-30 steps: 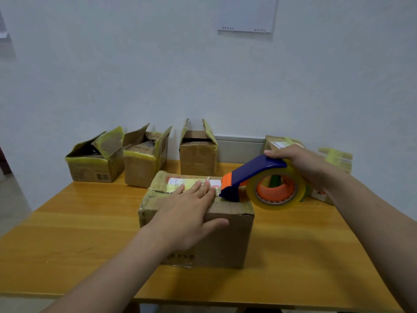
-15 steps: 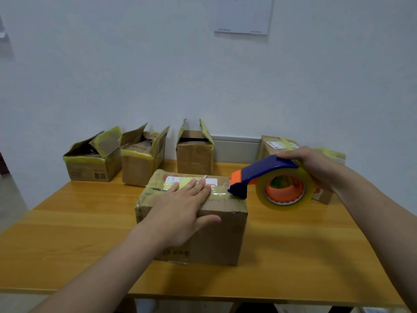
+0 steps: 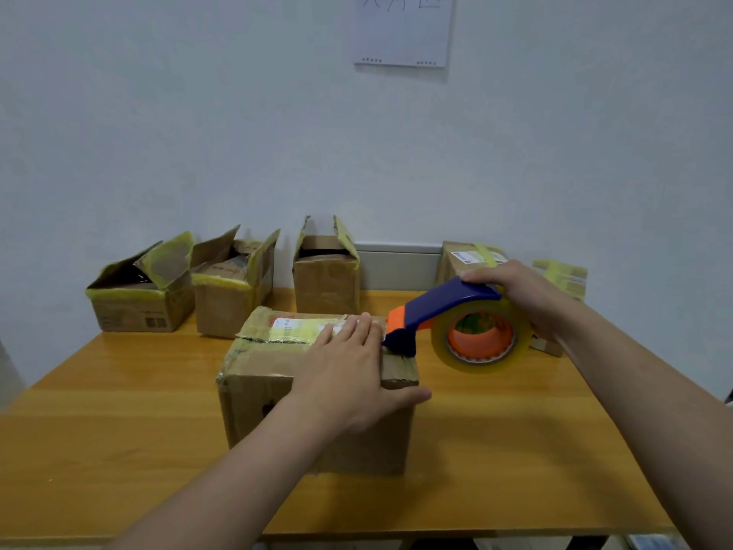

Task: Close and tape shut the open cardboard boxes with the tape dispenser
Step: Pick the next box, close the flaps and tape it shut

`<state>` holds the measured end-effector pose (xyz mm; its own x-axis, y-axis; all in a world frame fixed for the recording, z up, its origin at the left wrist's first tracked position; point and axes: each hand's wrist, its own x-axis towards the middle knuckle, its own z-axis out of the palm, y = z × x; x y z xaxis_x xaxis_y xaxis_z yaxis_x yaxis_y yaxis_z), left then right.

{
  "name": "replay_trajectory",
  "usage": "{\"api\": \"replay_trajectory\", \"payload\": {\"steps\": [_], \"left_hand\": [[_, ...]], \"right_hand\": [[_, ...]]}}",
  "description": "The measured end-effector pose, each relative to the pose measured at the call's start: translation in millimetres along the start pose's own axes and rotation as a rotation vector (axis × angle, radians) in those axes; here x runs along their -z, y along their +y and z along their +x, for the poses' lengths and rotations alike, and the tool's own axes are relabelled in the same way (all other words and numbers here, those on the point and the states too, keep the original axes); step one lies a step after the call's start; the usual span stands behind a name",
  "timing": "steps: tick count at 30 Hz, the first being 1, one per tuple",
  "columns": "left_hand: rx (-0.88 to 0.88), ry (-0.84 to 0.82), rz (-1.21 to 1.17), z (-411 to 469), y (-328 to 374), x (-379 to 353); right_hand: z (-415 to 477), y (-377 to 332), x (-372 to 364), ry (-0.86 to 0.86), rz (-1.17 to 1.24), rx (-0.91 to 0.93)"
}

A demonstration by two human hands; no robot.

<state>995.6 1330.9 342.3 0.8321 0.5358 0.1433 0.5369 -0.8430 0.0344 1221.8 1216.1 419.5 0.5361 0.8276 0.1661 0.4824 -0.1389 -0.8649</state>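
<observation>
Box [image 3: 261,410] in hand: frame centre, on the tabletop [image 3: 119,430], flaps down. Yellowish tape and a white label show across its top, and a dark seam line runs left of my palm. My left hand [image 3: 349,375] lies flat on the lid, fingers [image 3: 357,331] straight and together, thumb over the front right edge. It holds nothing and only presses the flaps down.

Tape dispenser [image 3: 448,307], blue with an orange nose, is just right of centre. The nose touches the top right edge of the box, right beside my left fingertips. The roll [image 3: 444,351] hangs off the box, above the tabletop. My right hand [image 3: 519,291] is curled round the handle and the top of the roll, gripping it.

Judgement: sealing pass on this box, at the end of the run across the lid. I cannot tell whether the strip is bonded along the whole seam, because fresh tape barely shows here.

Next move calls for:
- carrying the nose down over the right-hand side
- tilting so the blade bites, then tearing
- rubbing the tail flat with the left hand, with pressure on the lid throughout

Behind, middle left of frame: three open boxes [image 3: 139,303], flaps up, not yet done. Middle right, behind the right hand: two closed boxes [image 3: 472,256] with tape on them. A sheet of paper [image 3: 402,29] hangs on the wall at top centre.
</observation>
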Motion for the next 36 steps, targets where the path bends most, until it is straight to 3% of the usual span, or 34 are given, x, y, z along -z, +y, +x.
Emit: {"api": "replay_trajectory", "payload": {"steps": [9, 23, 36], "left_hand": [[-0.011, -0.024, -0.004, -1, -3, 1], [0.007, -0.052, 0.018, -1, -3, 3], [-0.062, -0.083, 0.065, 2, 6, 15]], "right_hand": [[-12, 9, 17, -0.072, 0.185, -0.101], [-21, 41, 32, -0.029, 0.236, -0.148], [-11, 19, 32, -0.032, -0.032, 0.003]]}}
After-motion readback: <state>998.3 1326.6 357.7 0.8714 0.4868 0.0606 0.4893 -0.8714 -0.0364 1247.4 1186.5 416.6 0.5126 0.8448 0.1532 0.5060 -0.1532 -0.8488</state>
